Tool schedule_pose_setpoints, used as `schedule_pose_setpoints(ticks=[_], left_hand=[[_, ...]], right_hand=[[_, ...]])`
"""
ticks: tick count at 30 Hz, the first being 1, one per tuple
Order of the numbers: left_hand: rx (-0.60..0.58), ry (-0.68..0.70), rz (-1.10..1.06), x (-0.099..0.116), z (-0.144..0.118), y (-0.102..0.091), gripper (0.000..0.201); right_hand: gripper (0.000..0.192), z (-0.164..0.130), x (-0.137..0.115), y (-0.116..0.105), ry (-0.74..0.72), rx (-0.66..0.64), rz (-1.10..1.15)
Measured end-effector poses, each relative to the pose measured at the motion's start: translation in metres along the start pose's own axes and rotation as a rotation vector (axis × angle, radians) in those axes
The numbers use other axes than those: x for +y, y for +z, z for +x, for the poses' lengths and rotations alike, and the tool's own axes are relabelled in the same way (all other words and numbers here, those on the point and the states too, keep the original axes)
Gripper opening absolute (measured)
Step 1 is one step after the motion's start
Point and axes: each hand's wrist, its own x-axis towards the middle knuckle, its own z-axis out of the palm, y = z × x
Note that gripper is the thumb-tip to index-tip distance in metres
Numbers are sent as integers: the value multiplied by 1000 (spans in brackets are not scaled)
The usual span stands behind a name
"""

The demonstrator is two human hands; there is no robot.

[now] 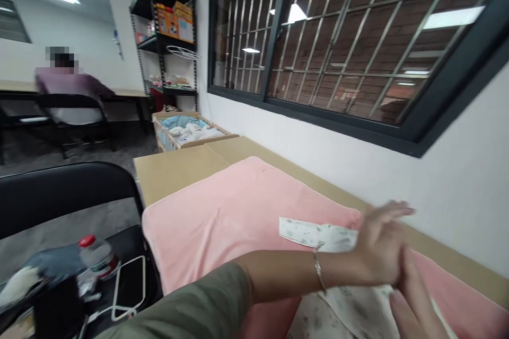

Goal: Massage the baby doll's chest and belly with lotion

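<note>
A white patterned cloth [318, 235] lies on a pink blanket [222, 212] spread over the tan table [175, 169]. My left hand [379, 246] reaches across from the left in an olive sleeve, a thin bracelet on its wrist. Its fingers are straight, apart and blurred, just above the cloth's right end. My right hand [413, 296] comes up from the lower right with flat fingers, touching or overlapping the left palm. It hovers over more of the patterned cloth near the bottom edge. Neither hand grips anything.
A black folding chair [59, 190] at left carries a red-capped bottle [97, 257] and a white cable [127, 288]. Beyond the table stands an open cardboard box of clothes [185, 130], then a black shelf rack [167, 37]. A person [67, 85] sits at a far desk. Barred window on the right.
</note>
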Motion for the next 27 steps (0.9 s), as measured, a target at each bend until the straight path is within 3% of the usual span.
schedule_pose_setpoints(ticks=[2, 5, 10, 19, 23, 27], left_hand=[[12, 0, 88, -27, 2, -8, 47], [-113, -94, 322, -73, -1, -12, 35], [-276, -158, 631, -116, -18, -15, 30], [-410, -161, 752, -134, -28, -14, 37], [-450, -4, 845, -129, -33, -14, 37], [-448, 98, 949, -118, -38, -14, 32]], right_hand=[[67, 12, -1, 1, 118, 14, 150], [63, 29, 11, 5, 278, 46, 100], [54, 34, 42, 15, 274, -43, -71], [56, 34, 52, 33, 376, -151, -212], [64, 33, 47, 33, 409, -217, -282], [59, 31, 28, 26, 394, -265, -370]])
